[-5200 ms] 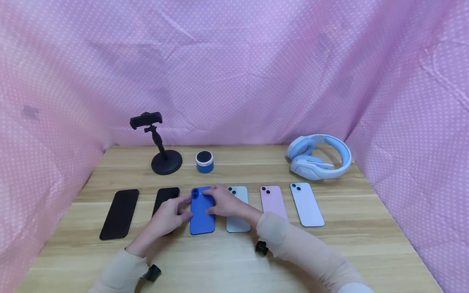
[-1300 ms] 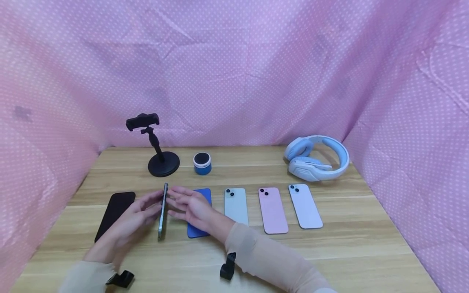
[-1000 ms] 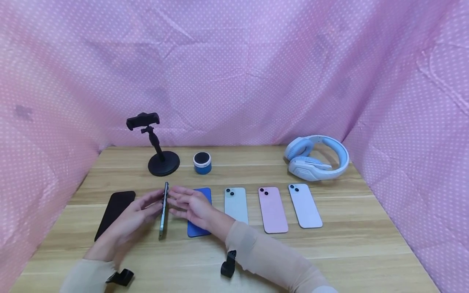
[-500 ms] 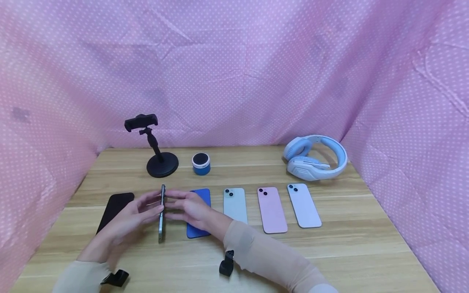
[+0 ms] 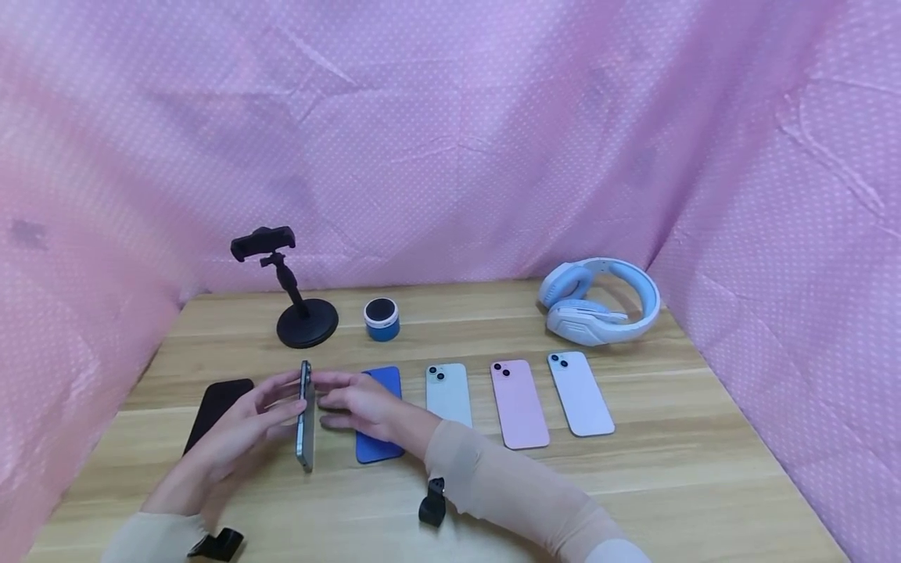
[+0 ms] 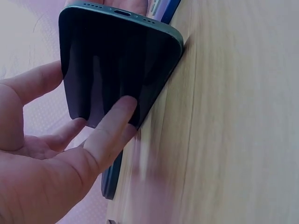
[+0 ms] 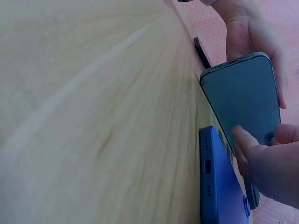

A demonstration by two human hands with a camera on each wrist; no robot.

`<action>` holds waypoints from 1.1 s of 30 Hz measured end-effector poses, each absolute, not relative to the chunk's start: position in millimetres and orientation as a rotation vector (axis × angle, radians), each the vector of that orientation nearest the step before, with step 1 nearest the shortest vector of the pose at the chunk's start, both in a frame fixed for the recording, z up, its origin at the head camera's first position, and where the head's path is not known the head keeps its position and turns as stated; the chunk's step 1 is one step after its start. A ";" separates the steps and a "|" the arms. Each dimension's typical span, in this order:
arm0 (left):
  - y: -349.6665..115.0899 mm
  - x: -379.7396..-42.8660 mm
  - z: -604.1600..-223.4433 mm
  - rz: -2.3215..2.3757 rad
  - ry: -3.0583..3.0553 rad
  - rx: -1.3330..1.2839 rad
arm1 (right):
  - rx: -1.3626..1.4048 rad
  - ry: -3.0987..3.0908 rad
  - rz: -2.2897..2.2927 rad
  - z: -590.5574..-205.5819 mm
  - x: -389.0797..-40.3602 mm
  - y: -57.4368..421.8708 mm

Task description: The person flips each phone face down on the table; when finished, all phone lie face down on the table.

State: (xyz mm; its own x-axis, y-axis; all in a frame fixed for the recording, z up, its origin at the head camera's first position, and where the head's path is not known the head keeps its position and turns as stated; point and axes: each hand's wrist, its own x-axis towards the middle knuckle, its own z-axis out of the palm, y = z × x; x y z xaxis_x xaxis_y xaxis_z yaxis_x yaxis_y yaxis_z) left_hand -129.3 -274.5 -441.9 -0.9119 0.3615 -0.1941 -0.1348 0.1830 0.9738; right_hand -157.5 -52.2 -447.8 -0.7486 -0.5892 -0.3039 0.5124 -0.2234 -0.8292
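Note:
A smartphone (image 5: 305, 438) with a black screen and dark grey-green back stands tilted up on its long edge between both hands. My left hand (image 5: 239, 426) holds it from the screen side; in the left wrist view a fingertip lies on the black screen (image 6: 103, 60) and others touch its edges. From the back side, my right hand (image 5: 373, 407) pinches the far end near the camera lenses, one digit lying on the back (image 7: 240, 98) in the right wrist view. Under the right hand lies a blue phone (image 5: 380, 450), partly hidden. A black phone (image 5: 217, 407) lies left, partly behind the left hand.
Pale green (image 5: 448, 395), pink (image 5: 519, 407) and white (image 5: 581, 395) phones lie in a row on the right. Behind stand a black phone stand (image 5: 307, 323), a small blue speaker (image 5: 382, 320) and white-blue headphones (image 5: 598, 320). Pink dotted cloth (image 5: 450, 156) surrounds the wooden table.
Earlier both hands were at the blue phone while the dark phone lay flat; it is now raised on edge. Lately the right fingers closed onto it, and its back has turned slightly into view.

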 end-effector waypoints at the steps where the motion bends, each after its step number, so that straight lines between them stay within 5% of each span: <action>1: -274.9 -128.7 -442.6 1.789 2.076 0.221 | -0.098 1.333 -2.015 -448.4 -157.3 -52.3; 33: -291.8 -122.8 -441.5 1.856 2.057 0.225 | -0.260 1.684 -1.795 -448.6 -162.0 -61.7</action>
State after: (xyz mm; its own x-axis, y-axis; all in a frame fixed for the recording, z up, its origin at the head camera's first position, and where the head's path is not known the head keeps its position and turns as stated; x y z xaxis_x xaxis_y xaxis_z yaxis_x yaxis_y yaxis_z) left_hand -122.8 -291.8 -441.5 -0.9226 0.3523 -0.1573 -0.1204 0.1245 0.9849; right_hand -162.0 -61.7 -448.6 -0.7663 -0.5762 -0.2842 0.3205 0.0405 -0.9464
